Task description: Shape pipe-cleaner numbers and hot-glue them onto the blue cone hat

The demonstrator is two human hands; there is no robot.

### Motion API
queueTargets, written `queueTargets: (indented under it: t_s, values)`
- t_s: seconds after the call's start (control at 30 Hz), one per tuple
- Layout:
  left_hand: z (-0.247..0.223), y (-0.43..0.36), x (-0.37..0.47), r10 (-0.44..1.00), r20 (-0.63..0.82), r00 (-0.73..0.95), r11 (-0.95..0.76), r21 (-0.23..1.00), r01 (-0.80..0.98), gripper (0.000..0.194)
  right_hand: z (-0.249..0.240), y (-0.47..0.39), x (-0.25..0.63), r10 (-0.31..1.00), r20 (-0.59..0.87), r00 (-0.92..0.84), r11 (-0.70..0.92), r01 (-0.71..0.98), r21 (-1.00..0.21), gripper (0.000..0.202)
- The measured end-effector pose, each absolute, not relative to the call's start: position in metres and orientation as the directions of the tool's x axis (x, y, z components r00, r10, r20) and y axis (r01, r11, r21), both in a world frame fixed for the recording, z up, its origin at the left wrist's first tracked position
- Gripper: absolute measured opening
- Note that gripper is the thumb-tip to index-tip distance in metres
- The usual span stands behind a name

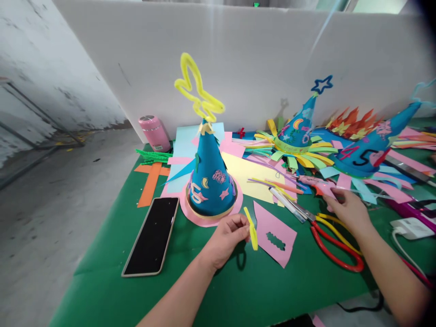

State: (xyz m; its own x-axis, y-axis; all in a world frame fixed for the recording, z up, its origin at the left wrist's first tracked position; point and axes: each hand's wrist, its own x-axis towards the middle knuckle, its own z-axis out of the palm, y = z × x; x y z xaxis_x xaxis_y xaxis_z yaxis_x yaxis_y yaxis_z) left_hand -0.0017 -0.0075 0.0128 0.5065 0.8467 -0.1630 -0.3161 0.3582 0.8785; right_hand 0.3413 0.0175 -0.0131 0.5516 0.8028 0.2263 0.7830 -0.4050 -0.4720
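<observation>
My left hand pinches a short, bent piece of yellow pipe cleaner above the table. Farther right, my right hand has its fingers round the handle of a pink hot glue gun, which lies among paper strips. Just beyond my left hand stands a blue paper cone hat on a pink paper ring, decorated with stars, a moon and a number. A yellow pipe-cleaner butterfly shape rises from its tip. Pink paper with a cut-out hole lies between my hands.
Red-handled scissors and a white marker lie near my right hand. A phone rests at the left, with a pink bottle behind it. Two more blue cone hats stand at the right, near a white charger.
</observation>
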Motion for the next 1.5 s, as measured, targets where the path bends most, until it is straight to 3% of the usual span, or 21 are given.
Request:
queueTargets:
  t_s: [0.17,0.37,0.57,0.7,0.87,1.2,1.27,1.4,1.5]
  values:
    - [0.009,-0.008,-0.001,0.856,-0.142,0.497,0.316,0.905,-0.286,0.019,0.002,0.003,0.326,0.764,0.33,0.555,-0.34,0.78,-0.525,0.049]
    - [0.021,-0.01,0.002,0.889,-0.142,0.435,0.234,0.958,-0.166,0.018,0.018,0.003,0.271,0.84,0.437,0.32,0.067,0.739,-0.67,0.027]
    - [0.047,-0.023,-0.002,0.974,-0.019,0.224,-0.006,0.994,0.111,0.014,0.025,0.018,0.204,0.882,0.458,0.115,0.297,0.618,-0.728,0.026]
    - [0.056,-0.027,-0.012,0.986,0.163,0.028,-0.16,0.898,0.41,0.012,0.034,0.032,0.17,0.897,0.441,0.016,0.369,0.52,-0.77,0.026]
    - [0.059,-0.02,-0.019,0.935,0.32,-0.153,-0.118,0.686,0.718,0.012,0.05,0.05,0.14,0.866,0.485,-0.122,0.495,0.352,-0.795,0.033]
    - [0.051,-0.016,-0.016,0.855,0.477,-0.203,-0.019,0.421,0.907,0.012,0.09,0.09,0.104,0.768,0.503,-0.395,0.594,0.15,-0.79,0.074]
    - [0.05,-0.016,-0.015,0.854,0.48,-0.202,-0.013,0.408,0.913,0.011,0.095,0.092,0.1,0.744,0.509,-0.432,0.605,0.114,-0.788,0.07]
    - [0.051,-0.016,-0.014,0.845,0.495,-0.202,-0.019,0.405,0.914,0.011,0.102,0.091,0.094,0.666,0.548,-0.507,0.66,0.058,-0.749,0.041]
    - [0.052,-0.017,-0.014,0.845,0.492,-0.209,-0.009,0.404,0.915,0.011,0.104,0.089,0.093,0.664,0.561,-0.495,0.676,0.077,-0.733,0.036]
